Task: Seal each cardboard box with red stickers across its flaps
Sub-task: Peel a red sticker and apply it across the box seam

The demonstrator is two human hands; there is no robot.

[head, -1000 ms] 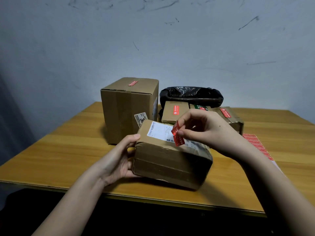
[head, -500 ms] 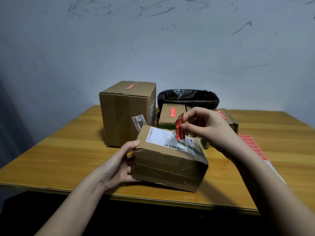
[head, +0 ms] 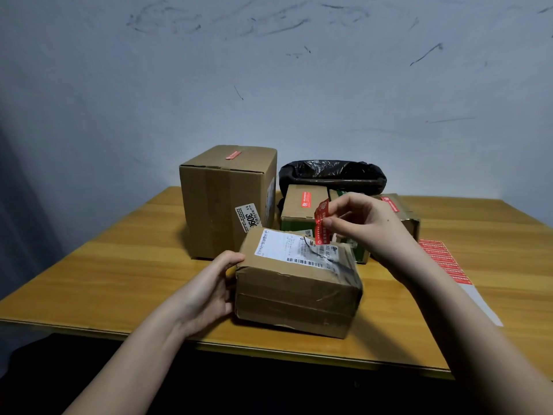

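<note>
We pinched a red sticker (head: 322, 222) between the thumb and fingers of our right hand (head: 363, 223), holding it upright just above the far edge of the near cardboard box (head: 296, 283). That box sat near the front edge of the wooden table (head: 119, 280), its top bearing a white shipping label (head: 287, 247). Our left hand (head: 209, 292) gripped its left side, fingers curled over the top corner. Behind it stood a tall box (head: 224, 199) with a red sticker already on top, and to its right two smaller boxes (head: 302, 208) also carried red stickers. A black plastic bag (head: 332, 173) lay at the back against the wall. A sheet of red stickers (head: 446, 260) rested on the table to our right. The pale blue wall (head: 269, 70) showed dark scuff marks.
</note>
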